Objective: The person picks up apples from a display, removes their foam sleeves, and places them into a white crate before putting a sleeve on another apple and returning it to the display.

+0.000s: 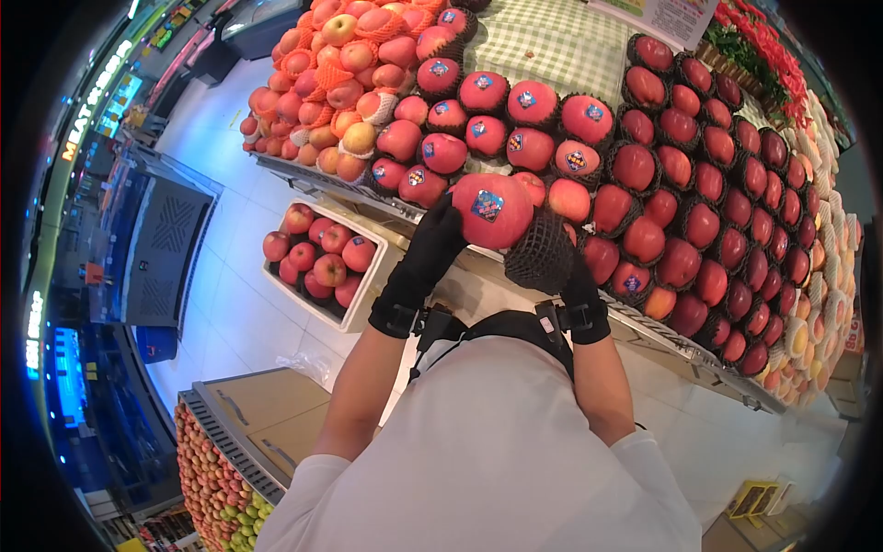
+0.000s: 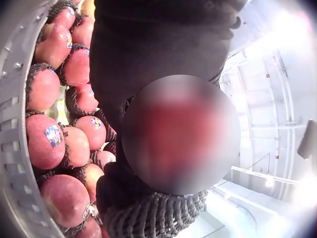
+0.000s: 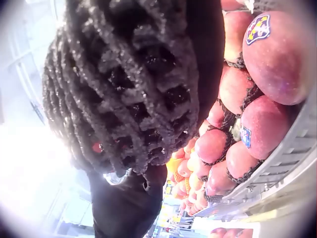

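I start with the counter [image 1: 664, 337], a sloped stand whose metal rim runs across my head view. It is packed with stacked fruit [image 1: 635, 166]: red apples in dark sleeves on the right, paler ones in orange sleeves at the far left. Below its near edge sits a white crate [image 1: 372, 276] of loose red apples.

The apple [image 1: 492, 210] is up off the stack, in the air just over the counter's front rows and between the two gloved hands. It lies to the right of the left hand [image 1: 428, 253], whose fingers curl round its left side and back. On the left wrist view the glove shows above and below it, so I read a full cupping grip. To its lower right, and touching it, is the net [image 1: 541, 256], a black foam mesh sleeve. The right hand [image 1: 581, 293] clutches the net from behind, fingers closed into it. The net's long axis runs roughly up from that hand toward the apple. I cannot tell whether the apple's base already sits in the net's mouth or only rests against its edge.

The left hand is nearer the apple; the right hand touches only the net.

The apple is large, round and pinkish red, with a dark blue sticker facing me. It has no sleeve round its upper half.
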`<control>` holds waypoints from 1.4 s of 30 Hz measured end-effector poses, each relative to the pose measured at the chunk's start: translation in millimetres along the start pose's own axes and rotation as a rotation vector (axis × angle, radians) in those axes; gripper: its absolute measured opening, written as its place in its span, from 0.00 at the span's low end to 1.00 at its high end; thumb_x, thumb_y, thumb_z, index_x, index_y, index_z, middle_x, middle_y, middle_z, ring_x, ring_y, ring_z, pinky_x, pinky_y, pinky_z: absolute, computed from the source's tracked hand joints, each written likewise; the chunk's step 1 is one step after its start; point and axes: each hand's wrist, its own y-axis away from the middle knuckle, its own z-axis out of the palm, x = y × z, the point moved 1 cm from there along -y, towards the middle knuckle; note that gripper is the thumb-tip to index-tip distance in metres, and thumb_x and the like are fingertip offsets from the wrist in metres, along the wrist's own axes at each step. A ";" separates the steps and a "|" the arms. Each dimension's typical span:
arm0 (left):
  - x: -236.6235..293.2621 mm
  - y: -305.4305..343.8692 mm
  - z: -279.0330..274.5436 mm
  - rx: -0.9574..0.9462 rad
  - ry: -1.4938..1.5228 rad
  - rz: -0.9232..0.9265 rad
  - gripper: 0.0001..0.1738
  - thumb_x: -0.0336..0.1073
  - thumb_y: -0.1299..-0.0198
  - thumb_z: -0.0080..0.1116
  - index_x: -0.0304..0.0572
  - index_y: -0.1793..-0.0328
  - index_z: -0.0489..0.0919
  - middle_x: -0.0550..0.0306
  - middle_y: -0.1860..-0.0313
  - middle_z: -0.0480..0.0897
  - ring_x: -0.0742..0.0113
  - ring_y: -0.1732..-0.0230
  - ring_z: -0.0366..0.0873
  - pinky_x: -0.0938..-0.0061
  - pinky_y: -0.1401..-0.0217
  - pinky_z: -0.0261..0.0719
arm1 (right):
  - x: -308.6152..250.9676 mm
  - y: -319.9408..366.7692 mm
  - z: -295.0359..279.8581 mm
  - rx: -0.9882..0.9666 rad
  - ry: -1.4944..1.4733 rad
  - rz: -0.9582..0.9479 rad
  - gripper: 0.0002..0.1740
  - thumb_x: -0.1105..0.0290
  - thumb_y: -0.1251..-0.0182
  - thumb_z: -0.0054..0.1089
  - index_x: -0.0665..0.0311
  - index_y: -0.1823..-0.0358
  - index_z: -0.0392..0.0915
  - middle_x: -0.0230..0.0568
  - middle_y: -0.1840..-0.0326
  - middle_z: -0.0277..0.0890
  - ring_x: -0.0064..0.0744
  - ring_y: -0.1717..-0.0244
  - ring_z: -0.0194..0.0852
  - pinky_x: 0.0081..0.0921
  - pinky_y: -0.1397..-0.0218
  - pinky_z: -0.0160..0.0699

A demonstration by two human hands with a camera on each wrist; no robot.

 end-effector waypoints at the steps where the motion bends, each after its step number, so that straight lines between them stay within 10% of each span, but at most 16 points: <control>1: 3.2 -0.8 0.7 0.001 0.086 -0.032 0.28 0.41 0.26 0.50 0.37 0.25 0.63 0.53 0.36 0.74 0.63 0.38 0.75 0.66 0.38 0.78 | 5.1 3.5 -3.2 -0.062 0.081 -0.062 0.23 0.58 0.22 0.47 0.63 0.34 0.69 0.36 0.39 0.75 0.32 0.41 0.74 0.31 0.37 0.75; 5: 20.8 -3.6 1.2 0.016 0.193 -0.143 0.27 0.39 0.28 0.52 0.37 0.26 0.64 0.52 0.39 0.76 0.64 0.40 0.76 0.67 0.40 0.79 | 12.3 2.4 -9.5 -0.092 1.122 -0.509 0.25 0.58 0.23 0.52 0.61 0.31 0.68 0.35 0.36 0.73 0.30 0.39 0.73 0.29 0.36 0.75; 11: 39.3 -6.6 3.0 0.132 0.039 -0.087 0.31 0.34 0.36 0.63 0.38 0.28 0.66 0.48 0.41 0.78 0.65 0.44 0.77 0.68 0.43 0.80 | 9.7 -5.0 -15.3 -0.094 1.477 -0.470 0.24 0.56 0.22 0.51 0.61 0.33 0.70 0.34 0.38 0.75 0.30 0.39 0.73 0.29 0.36 0.75; 15: 32.5 2.0 0.9 0.125 -0.061 -0.110 0.34 0.32 0.39 0.66 0.39 0.28 0.65 0.47 0.40 0.77 0.64 0.44 0.77 0.69 0.43 0.79 | -2.3 1.0 17.7 -0.006 2.600 -0.435 0.23 0.56 0.23 0.50 0.61 0.35 0.71 0.35 0.39 0.75 0.31 0.40 0.73 0.30 0.35 0.74; 20: 24.2 10.4 -6.7 0.114 0.006 -0.121 0.32 0.34 0.36 0.62 0.39 0.28 0.66 0.52 0.38 0.75 0.66 0.41 0.74 0.69 0.40 0.77 | -18.7 24.5 86.8 -0.104 2.812 -0.457 0.20 0.62 0.26 0.46 0.63 0.39 0.68 0.40 0.42 0.72 0.38 0.41 0.69 0.34 0.34 0.68; 22: 20.1 12.6 -8.3 0.101 0.127 -0.151 0.31 0.35 0.35 0.61 0.39 0.27 0.65 0.54 0.37 0.75 0.67 0.39 0.74 0.69 0.40 0.77 | -7.1 9.0 30.8 -0.135 1.807 -0.420 0.21 0.62 0.26 0.47 0.63 0.37 0.67 0.39 0.39 0.71 0.38 0.37 0.67 0.33 0.31 0.65; 26: 11.0 18.7 -7.6 0.084 0.171 -0.120 0.32 0.36 0.33 0.58 0.39 0.25 0.63 0.54 0.36 0.74 0.67 0.39 0.73 0.69 0.39 0.77 | -5.9 13.6 11.6 -0.010 0.699 -0.092 0.26 0.60 0.30 0.53 0.62 0.35 0.66 0.39 0.34 0.68 0.38 0.32 0.62 0.34 0.27 0.61; 29: 11.9 20.6 -9.6 0.078 0.130 -0.087 0.33 0.35 0.33 0.58 0.39 0.23 0.62 0.53 0.36 0.73 0.66 0.39 0.73 0.69 0.40 0.78 | -9.5 20.2 39.7 -0.162 1.666 -0.251 0.30 0.58 0.32 0.57 0.61 0.32 0.64 0.39 0.30 0.65 0.37 0.29 0.60 0.34 0.25 0.59; 31: 15.5 21.2 -10.0 0.065 0.124 -0.097 0.33 0.34 0.33 0.58 0.38 0.24 0.62 0.52 0.37 0.74 0.67 0.40 0.74 0.70 0.42 0.79 | -8.0 26.7 77.0 -0.093 1.257 -0.411 0.13 0.70 0.31 0.53 0.64 0.47 0.74 0.35 0.49 0.75 0.28 0.50 0.71 0.26 0.47 0.72; 36: 26.6 18.6 -13.2 0.108 -0.034 -0.045 0.32 0.31 0.39 0.64 0.35 0.29 0.67 0.52 0.42 0.77 0.67 0.44 0.76 0.71 0.46 0.81 | -7.6 9.2 15.3 -0.247 1.384 -0.371 0.40 0.53 0.33 0.58 0.61 0.24 0.55 0.41 0.23 0.57 0.39 0.22 0.49 0.37 0.18 0.43; 38: 27.1 16.9 -15.4 0.153 -0.045 -0.088 0.31 0.29 0.41 0.67 0.34 0.31 0.69 0.53 0.45 0.78 0.68 0.45 0.76 0.72 0.47 0.81 | -1.8 0.7 -6.9 -0.060 1.089 -0.266 0.39 0.53 0.31 0.55 0.60 0.24 0.54 0.41 0.22 0.56 0.39 0.21 0.48 0.38 0.17 0.42; 42: 36.8 18.6 -6.0 0.231 0.069 -0.219 0.33 0.30 0.43 0.70 0.33 0.32 0.70 0.53 0.46 0.79 0.66 0.44 0.77 0.71 0.44 0.79 | -8.3 12.3 42.7 -0.171 1.404 -0.300 0.27 0.55 0.25 0.45 0.60 0.30 0.60 0.38 0.28 0.61 0.37 0.28 0.56 0.36 0.22 0.52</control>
